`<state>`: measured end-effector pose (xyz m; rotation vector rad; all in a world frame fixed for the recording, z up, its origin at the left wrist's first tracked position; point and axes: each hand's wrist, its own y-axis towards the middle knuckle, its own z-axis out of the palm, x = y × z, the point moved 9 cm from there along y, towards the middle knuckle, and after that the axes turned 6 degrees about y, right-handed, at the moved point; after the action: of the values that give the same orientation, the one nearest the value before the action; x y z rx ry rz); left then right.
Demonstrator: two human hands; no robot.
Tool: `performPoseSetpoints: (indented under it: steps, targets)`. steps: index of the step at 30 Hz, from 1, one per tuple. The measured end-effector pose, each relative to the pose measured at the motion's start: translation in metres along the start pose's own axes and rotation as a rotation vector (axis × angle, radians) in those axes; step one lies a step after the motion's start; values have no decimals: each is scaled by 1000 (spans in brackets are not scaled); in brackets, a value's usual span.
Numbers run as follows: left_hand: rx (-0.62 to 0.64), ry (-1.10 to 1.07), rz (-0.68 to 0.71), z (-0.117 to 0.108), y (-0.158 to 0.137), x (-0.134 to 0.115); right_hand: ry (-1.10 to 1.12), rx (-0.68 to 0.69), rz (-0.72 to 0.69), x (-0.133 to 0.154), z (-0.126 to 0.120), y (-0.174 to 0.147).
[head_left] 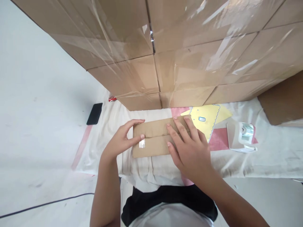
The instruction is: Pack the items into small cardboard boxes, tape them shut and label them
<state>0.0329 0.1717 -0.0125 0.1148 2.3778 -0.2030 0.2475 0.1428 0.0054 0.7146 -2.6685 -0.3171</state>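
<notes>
A small brown cardboard box [156, 146] lies on the cloth in front of me, its two top flaps meeting along a lengthwise seam. A short shiny piece of clear tape [142, 143] sits near its left end. My left hand [121, 138] grips that end, the thumb on top by the seam and the index finger along the far edge; its other fingers are hidden. Flat across the right part of the box rests my right hand [189, 145], fingers spread.
Stacked cardboard boxes [184, 69] wrapped in clear film stand behind. A tape dispenser [241, 137] and yellow paper [208, 116] lie right on the white cloth [236, 162]. A black phone [94, 113] lies left. Another carton [281, 101] stands far right.
</notes>
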Motion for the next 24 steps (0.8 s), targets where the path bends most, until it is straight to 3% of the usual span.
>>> performPoseSetpoints:
  steps: [6,12,24]
  targets:
    - [-72,-270,-94,20,2,22,21,3,37,0,0,1]
    - [-183,-391,-205,26,3,51,109,47,92,0,-4,1]
    - [-191,-474,-300,30,13,31,125,-13,150,0,-12,-15]
